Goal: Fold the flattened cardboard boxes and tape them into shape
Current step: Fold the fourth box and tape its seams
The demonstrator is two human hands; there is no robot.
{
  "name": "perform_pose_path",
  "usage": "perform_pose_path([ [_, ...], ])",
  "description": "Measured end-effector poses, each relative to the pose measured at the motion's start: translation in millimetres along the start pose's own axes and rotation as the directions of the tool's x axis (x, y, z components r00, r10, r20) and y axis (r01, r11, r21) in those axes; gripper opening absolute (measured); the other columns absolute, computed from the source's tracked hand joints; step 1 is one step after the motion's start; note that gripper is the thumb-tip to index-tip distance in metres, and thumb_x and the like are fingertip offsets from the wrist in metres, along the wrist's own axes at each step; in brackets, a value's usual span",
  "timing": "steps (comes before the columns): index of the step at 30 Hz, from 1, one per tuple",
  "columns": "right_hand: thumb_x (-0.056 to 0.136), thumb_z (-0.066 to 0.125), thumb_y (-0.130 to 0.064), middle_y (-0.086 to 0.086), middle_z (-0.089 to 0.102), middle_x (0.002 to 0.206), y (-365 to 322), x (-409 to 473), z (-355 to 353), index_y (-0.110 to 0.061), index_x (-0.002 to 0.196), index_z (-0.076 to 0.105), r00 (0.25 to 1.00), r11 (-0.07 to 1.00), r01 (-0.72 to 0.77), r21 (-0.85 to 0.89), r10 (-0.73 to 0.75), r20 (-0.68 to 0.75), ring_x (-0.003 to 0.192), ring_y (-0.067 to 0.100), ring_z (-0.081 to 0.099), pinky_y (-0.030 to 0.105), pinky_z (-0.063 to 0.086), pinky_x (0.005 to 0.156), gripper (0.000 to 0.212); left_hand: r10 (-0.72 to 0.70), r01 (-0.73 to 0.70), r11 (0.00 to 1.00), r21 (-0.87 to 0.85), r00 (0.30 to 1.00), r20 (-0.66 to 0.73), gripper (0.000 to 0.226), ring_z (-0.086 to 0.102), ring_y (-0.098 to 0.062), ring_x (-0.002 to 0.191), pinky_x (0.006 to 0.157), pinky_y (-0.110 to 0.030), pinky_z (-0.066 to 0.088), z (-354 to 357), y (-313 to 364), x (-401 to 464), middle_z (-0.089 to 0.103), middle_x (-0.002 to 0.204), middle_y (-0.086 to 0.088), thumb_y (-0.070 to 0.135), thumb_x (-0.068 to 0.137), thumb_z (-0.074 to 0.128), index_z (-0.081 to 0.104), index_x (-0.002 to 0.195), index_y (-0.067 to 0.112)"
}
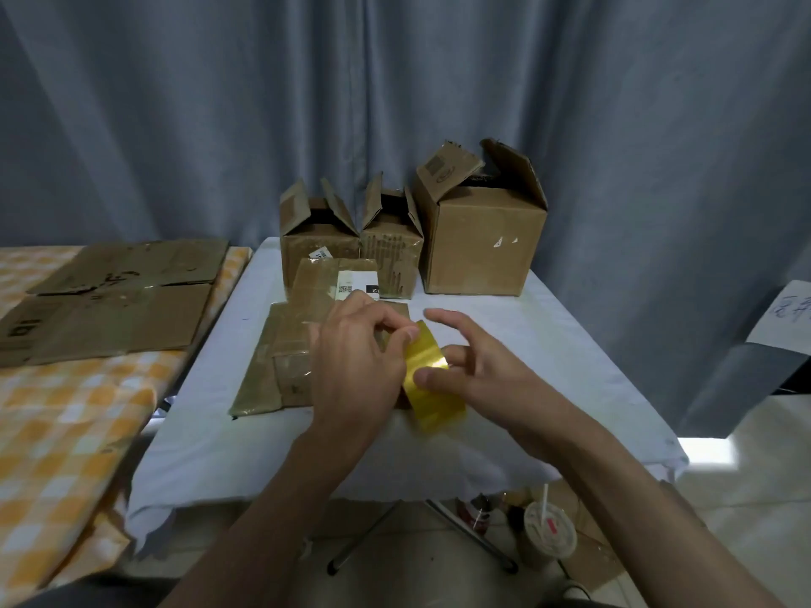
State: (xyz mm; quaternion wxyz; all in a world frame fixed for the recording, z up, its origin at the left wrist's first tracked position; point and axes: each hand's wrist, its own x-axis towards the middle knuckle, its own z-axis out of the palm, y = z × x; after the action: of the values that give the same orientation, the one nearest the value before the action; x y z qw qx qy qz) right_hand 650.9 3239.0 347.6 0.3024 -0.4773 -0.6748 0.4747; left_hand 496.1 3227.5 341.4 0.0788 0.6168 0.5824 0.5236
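Observation:
A yellow tape roll [432, 379] is held above the white-covered table [548, 344]. My right hand [478, 370] grips the roll with thumb on its near face and fingers behind, index finger stretched out. My left hand [355, 366] pinches the tape at the roll's upper left edge with thumb and fingers. Under my hands lies a flattened cardboard box [281, 362], partly hidden. A second flat piece [324, 278] with a white label lies just behind it. Three folded boxes stand at the back: a small one [316, 247], a narrow one [395, 256], a large one [482, 239], all with top flaps up.
To the left, large flattened cardboard sheets [114, 296] lie on a bed with an orange checked cover [66, 432]. Grey curtains hang behind. On the floor under the table stand a drink cup with a straw [548, 533] and a can [476, 515].

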Motion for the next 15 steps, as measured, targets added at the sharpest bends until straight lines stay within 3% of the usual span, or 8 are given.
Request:
perform_pose_path([
  [2,0.096,0.065,-0.030,-0.019,0.070,0.077,-0.8,-2.1,6.7,-0.047,0.136,0.039,0.991,0.989,0.122,-0.079,-0.125,-0.038,0.075,-0.003,0.065,0.017,0.051,0.067,0.051,0.002,-0.003,1.000,-0.015,0.999,-0.045,0.011,0.056,-0.010,0.084,0.087,-0.054,0.048,-3.2,2.8,1.2,0.056,0.083,0.012,0.016,0.086,0.072,0.067,0.080,0.023],
  [4,0.097,0.062,-0.030,-0.018,0.064,0.067,-3.9,-1.6,7.5,-0.047,0.127,0.041,0.960,0.952,0.236,-0.197,-0.260,-0.107,0.067,0.001,0.061,0.019,0.051,0.059,0.040,0.014,-0.020,0.998,-0.060,0.996,-0.089,0.014,0.055,-0.008,0.083,0.087,-0.054,0.047,-8.7,7.5,4.5,0.054,0.083,0.014,0.016,0.087,0.070,0.064,0.079,0.025],
  [7,0.098,0.060,-0.029,-0.011,0.059,0.067,-10.2,0.9,-0.9,-0.042,0.115,0.044,0.922,0.927,0.297,-0.228,-0.341,-0.183,0.063,0.006,0.055,0.023,0.048,0.055,0.027,0.094,-0.112,0.987,-0.114,0.984,-0.154,0.018,0.057,-0.014,0.084,0.084,-0.055,0.047,-15.0,18.5,5.8,0.057,0.081,0.010,0.012,0.086,0.072,0.062,0.078,0.024],
  [10,0.100,0.056,-0.035,-0.007,0.061,0.076,-11.0,2.7,-16.1,-0.038,0.104,0.048,0.927,0.937,0.267,-0.223,-0.314,-0.208,0.066,0.009,0.053,0.027,0.044,0.057,0.009,0.154,-0.174,0.979,-0.111,0.974,-0.167,0.017,0.057,-0.015,0.083,0.083,-0.055,0.047,-15.1,28.0,3.2,0.056,0.081,0.012,0.011,0.087,0.072,0.062,0.078,0.022],
  [15,0.101,0.053,-0.037,-0.006,0.051,0.067,-3.7,0.9,-26.8,-0.033,0.098,0.048,0.935,0.918,0.313,-0.245,-0.343,-0.091,0.058,0.005,0.042,0.021,0.039,0.053,0.006,0.030,-0.046,0.986,-0.161,0.994,-0.103,0.012,0.058,-0.012,0.088,0.083,-0.028,0.047,-12.5,21.6,7.5,0.060,0.087,0.005,0.014,0.088,0.071,0.064,0.079,0.019],
])
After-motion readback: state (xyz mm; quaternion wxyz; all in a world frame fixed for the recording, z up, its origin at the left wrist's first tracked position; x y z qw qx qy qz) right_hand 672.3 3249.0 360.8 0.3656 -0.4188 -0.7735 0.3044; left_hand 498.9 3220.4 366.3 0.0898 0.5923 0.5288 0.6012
